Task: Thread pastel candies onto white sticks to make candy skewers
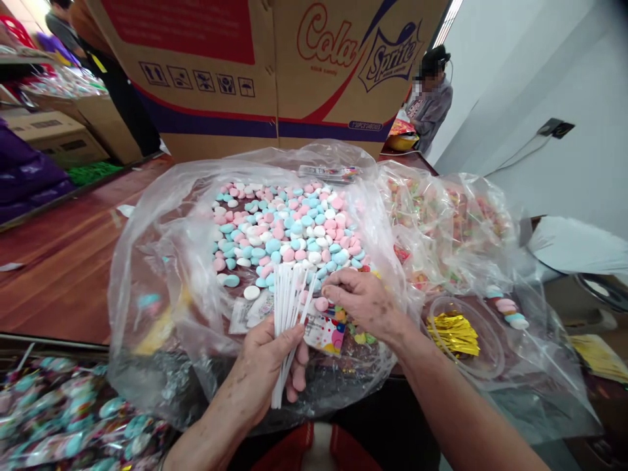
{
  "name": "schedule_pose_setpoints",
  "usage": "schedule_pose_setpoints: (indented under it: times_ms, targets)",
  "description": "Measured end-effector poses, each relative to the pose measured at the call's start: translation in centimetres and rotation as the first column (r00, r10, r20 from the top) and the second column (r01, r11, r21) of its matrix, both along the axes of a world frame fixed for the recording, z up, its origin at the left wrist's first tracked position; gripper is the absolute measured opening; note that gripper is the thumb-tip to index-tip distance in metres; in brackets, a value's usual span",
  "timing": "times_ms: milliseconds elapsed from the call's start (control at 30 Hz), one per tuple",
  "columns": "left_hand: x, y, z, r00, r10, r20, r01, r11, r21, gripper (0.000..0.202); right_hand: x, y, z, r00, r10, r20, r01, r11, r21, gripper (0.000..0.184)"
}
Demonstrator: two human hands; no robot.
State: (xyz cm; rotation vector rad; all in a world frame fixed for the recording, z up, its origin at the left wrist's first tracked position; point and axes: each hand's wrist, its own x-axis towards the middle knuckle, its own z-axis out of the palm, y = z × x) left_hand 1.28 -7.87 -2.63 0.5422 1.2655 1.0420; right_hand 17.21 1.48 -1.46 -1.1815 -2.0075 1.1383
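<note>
My left hand point(275, 353) is closed around a bunch of thin white sticks point(289, 301), which stand nearly upright and fan out a little at the top. One stick leans to the right of the others. Just right of the bunch is my right hand point(366, 304), its fingers curled together low over the candies. Whatever lies between its fingertips is too hidden to make out. A pink candy point(321, 304) is close beside those fingertips. Beyond both hands spreads a heap of pink, blue and white round candies point(289, 229) on clear plastic. A printed card point(326, 333) lies between the hands.
A large cardboard box point(275, 85) stands behind the candies. To the right are bagged gummy candies point(446, 209) and a round plastic tub point(464, 337) with gold twist ties point(454, 333). Wrapped candies point(73, 418) fill the lower left. Another person point(432, 98) stands at the back right.
</note>
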Motion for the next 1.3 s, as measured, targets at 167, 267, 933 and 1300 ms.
schedule_pose_setpoints:
  times_ms: [167,267,933,1300]
  targets:
    - [0.4,0.2,-0.2,0.998,-0.047,-0.043,0.05,0.997,0.053,0.034,-0.7,-0.8,-0.6,0.953,-0.087,-0.29,-0.008,0.95,-0.311,0.019]
    - [0.6,0.2,-0.4,0.997,0.019,-0.07,-0.012,0.996,0.093,0.033,-1.1,-0.7,-0.7,0.938,-0.154,-0.31,0.044,0.942,-0.333,0.019]
    - [0.3,1.1,-0.9,0.984,0.16,-0.076,-0.145,0.975,0.169,0.031,-0.5,-0.2,-0.9,0.958,-0.086,-0.275,0.039,0.984,-0.172,0.012]
    - [-0.8,0.4,-0.8,0.979,0.165,-0.122,-0.143,0.975,0.167,0.029,0.5,-0.3,-3.8,0.94,0.079,0.332,-0.272,0.762,0.588,0.02]
